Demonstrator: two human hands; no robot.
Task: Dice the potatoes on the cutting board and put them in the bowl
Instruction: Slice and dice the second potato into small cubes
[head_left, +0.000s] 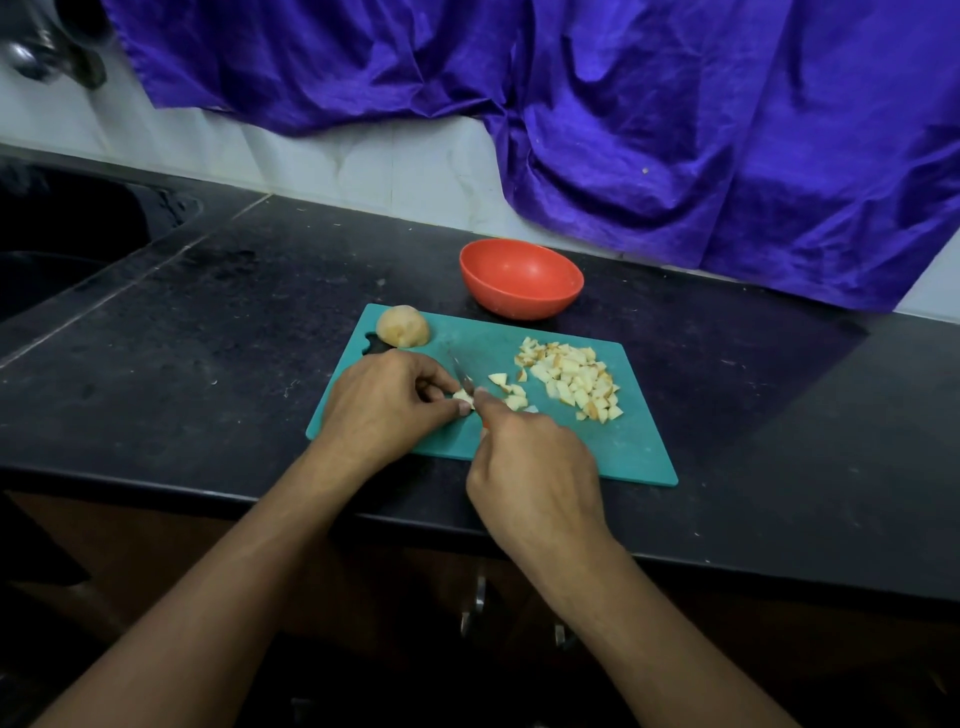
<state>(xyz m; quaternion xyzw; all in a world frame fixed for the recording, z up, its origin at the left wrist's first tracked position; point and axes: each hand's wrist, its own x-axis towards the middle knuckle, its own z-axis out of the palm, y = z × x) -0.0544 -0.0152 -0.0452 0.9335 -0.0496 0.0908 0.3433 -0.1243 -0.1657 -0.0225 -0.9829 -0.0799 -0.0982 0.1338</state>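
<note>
Black speckled stone countertop (208, 322), backed by white tile and a draped purple cloth (675, 130). A teal plastic cutting board (634, 452) lies near the front edge. A round red bowl (524, 306) stands just behind it, apart from it, with no potato visible inside.

Left hand (384, 405): fingertips curled, pinching a small pale potato piece (464, 397) against the board. Right hand (535, 467): fingers wrapped round the hidden handle of a small knife, forefinger laid forward. The narrow steel blade (462, 376) stands at the piece, just beside the left fingertips.

A heap of diced potato cubes (571, 382) covers the board's right half, with a few strays between heap and blade. A rounded uncut potato half (402, 326) rests at the far left corner.

Judged step: dicing a small remnant. Good practice is to keep the left fingertips tucked back from the edge, press straight down rather than saw, and match the cube size of the heap. With so small a piece, a slip toward the thumb is the chief risk.
</note>
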